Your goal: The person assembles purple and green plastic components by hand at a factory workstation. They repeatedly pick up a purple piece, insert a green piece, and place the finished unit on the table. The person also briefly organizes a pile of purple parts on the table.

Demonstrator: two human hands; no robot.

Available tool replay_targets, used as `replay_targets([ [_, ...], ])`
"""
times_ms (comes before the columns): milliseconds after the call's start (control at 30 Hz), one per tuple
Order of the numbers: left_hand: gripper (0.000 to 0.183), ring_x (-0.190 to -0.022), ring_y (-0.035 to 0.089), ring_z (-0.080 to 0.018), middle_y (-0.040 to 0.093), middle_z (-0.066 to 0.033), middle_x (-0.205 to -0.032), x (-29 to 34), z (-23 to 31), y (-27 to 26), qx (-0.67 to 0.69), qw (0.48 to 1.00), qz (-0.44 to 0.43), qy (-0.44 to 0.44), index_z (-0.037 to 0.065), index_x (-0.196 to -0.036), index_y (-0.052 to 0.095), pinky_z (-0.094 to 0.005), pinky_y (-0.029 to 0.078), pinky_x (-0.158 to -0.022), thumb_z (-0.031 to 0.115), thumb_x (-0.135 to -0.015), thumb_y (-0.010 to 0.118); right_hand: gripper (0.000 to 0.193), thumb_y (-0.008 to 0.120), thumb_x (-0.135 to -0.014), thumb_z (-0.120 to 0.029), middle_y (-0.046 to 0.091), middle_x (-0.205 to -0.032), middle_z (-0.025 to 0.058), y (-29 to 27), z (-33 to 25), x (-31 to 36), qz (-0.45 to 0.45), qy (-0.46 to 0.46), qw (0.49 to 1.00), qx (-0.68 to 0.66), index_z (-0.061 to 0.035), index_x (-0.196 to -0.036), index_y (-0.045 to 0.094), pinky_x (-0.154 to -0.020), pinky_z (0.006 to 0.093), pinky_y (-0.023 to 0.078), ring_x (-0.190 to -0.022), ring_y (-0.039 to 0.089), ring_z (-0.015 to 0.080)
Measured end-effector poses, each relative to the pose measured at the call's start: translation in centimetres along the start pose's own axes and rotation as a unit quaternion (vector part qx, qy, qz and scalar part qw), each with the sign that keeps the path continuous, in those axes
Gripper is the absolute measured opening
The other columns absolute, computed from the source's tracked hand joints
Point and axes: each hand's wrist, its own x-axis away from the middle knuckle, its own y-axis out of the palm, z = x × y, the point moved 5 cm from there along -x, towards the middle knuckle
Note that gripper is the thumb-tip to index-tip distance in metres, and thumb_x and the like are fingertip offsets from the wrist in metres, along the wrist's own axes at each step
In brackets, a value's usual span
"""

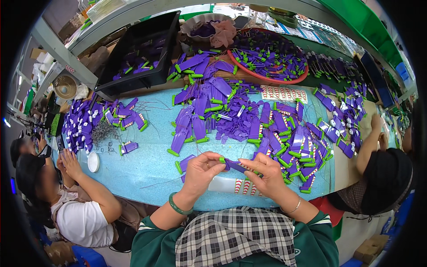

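Observation:
Above the near edge of the table, both my hands are closed on one purple plastic piece (236,166) with a green end. My left hand (198,174) pinches it by the green end. The fingers of my right hand (266,174) close on its other end, where a bit of striped sticker shows; part of that end is hidden. Just below lies a sticker sheet (219,184) with red and white chevrons, partly under my right hand. Beside my left hand rests another purple piece (187,163) with a green end.
Purple pieces with green ends (293,142) heap up to the right, with a plain pile (195,107) ahead. Behind stand a black crate (133,75) and a red basket (291,81). A white lid (93,162) lies left. Co-workers (84,209) sit at both sides.

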Motion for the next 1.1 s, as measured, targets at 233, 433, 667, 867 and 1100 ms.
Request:
replay_targets([
  [233, 0.018, -0.091, 0.06, -0.0127, 0.059, -0.0062, -0.099, 2.3, -1.7, 1.2, -0.117, 0.986, -0.091, -0.07, -0.002, -0.092, 0.064, -0.0253, 0.051, -0.079, -0.011, -0.078, 0.067, 0.04, 0.07, -0.073, 0.002, 0.061, -0.076, 0.0076, 1.0, 1.2, -0.1, -0.264, 0.061, 0.962, -0.039, -0.0087, -0.112, 0.068, -0.064, 0.0314, 0.049, -0.074, 0.063, 0.0196],
  [433, 0.021, -0.09, 0.057, -0.0121, 0.057, -0.0025, -0.101, 2.3, -0.3, 1.1, 0.016, 0.992, -0.085, -0.095, 0.0, -0.097, 0.065, -0.0278, 0.047, -0.081, -0.001, -0.077, 0.072, 0.044, 0.069, -0.079, 0.004, 0.065, -0.096, 0.0052, 3.6, 1.4, 0.8, -0.219, 0.205, 0.854, -0.425, -0.0015, -0.121, 0.059, -0.073, 0.0275, 0.055, -0.09, 0.064, 0.0124],
  [667, 0.016, -0.082, 0.058, -0.0185, 0.059, -0.0046, -0.096, 2.1, 4.0, 1.3, -0.309, 0.93, -0.146, 0.134, 0.004, -0.085, 0.066, -0.0291, 0.045, -0.074, 0.005, -0.072, 0.075, 0.012, 0.067, -0.079, 0.0, 0.06, -0.082, 0.0067, 2.2, -2.0, -3.5, -0.218, -0.075, 0.959, -0.165, -0.0031, -0.091, 0.066, -0.057, 0.0294, 0.047, -0.064, 0.059, 0.0169],
  [867, 0.009, -0.082, 0.059, -0.0162, 0.062, -0.0056, -0.086, 2.7, 7.8, -2.2, -0.303, 0.947, -0.087, 0.064, 0.001, -0.079, 0.062, -0.0281, 0.046, -0.073, 0.005, -0.078, 0.07, 0.014, 0.068, -0.076, -0.017, 0.054, -0.068, 0.0077, 1.8, -2.3, -5.9, -0.154, -0.155, 0.951, 0.218, -0.0065, -0.072, 0.059, -0.053, 0.0377, 0.048, -0.063, 0.06, 0.0275],
  [1100, 0.011, -0.085, 0.061, -0.0186, 0.06, -0.0099, -0.09, 3.5, 10.8, -6.7, -0.048, 0.934, 0.214, 0.283, 0.003, -0.102, 0.051, -0.0338, 0.05, -0.077, 0.013, -0.098, 0.048, 0.018, 0.071, -0.072, -0.02, 0.056, -0.075, 0.0055, 7.1, -0.2, -5.2, -0.122, -0.143, 0.932, 0.309, -0.0076, -0.075, 0.059, -0.057, 0.036, 0.05, -0.076, 0.058, 0.0228],
])
